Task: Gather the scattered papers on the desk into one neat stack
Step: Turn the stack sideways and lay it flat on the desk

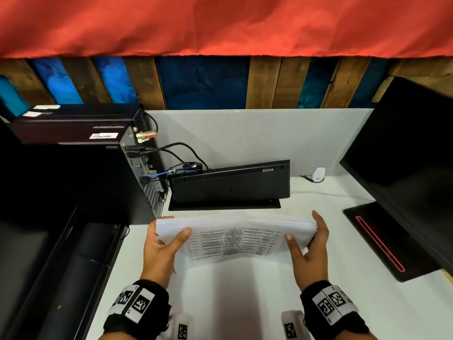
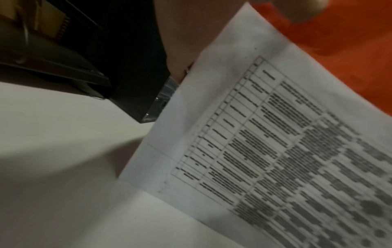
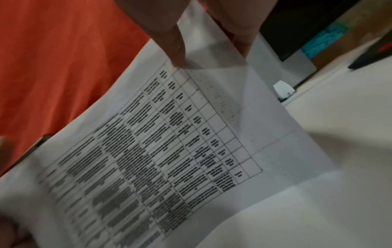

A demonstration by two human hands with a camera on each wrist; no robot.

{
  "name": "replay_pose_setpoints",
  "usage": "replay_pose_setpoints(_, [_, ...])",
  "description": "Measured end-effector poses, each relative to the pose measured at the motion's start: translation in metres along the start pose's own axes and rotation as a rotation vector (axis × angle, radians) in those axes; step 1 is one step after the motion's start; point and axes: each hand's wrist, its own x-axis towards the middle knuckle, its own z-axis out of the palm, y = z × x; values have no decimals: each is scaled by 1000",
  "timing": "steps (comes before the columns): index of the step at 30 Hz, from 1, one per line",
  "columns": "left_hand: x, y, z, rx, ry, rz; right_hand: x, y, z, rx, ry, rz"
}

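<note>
The white bench [image 1: 220, 303] is hemmed in by a computer tower [image 1: 73, 182] on the left, an upturned keyboard [image 1: 230, 185] behind, and a monitor [image 1: 411, 153] with its base on the right; bare surface lies toward the person. The papers [image 1: 235, 239] stand gathered on their lower edge, leaning, between the two hands. The left hand [image 1: 163, 244] grips the left end, thumb in front. The right hand [image 1: 308, 244] grips the right end the same way.
</note>
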Motion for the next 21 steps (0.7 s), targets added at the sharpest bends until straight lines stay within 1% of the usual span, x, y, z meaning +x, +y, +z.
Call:
replay_pose_setpoints(2, [8,-13,-12,113,-67,-59,7,10,-4,146,-6,153])
replay_pose_setpoints(4, [13,-25,-21,185,-108,-126,14,23,-6,95,-52,238])
replay_pose_setpoints(6, [12,-35,-25,216,-94,-168,16,31,-3,54,-63,275])
replay_pose_setpoints(9, [9,-31,-21,208,-67,-172,15,31,-1,109,-23,275])
replay_pose_setpoints(13, [10,-21,-22,239,-72,-146,22,28,-5,111,-48,237])
replay_pose_setpoints(17, [13,-38,-30,314,-63,-189,23,32,-5,89,-96,278])
replay_pose_setpoints(19, [12,-43,-28,351,-45,-197,21,31,-2,101,-88,285])
replay_pose_setpoints(21, [11,-40,-25,334,-32,-193,21,29,0,114,-70,273])
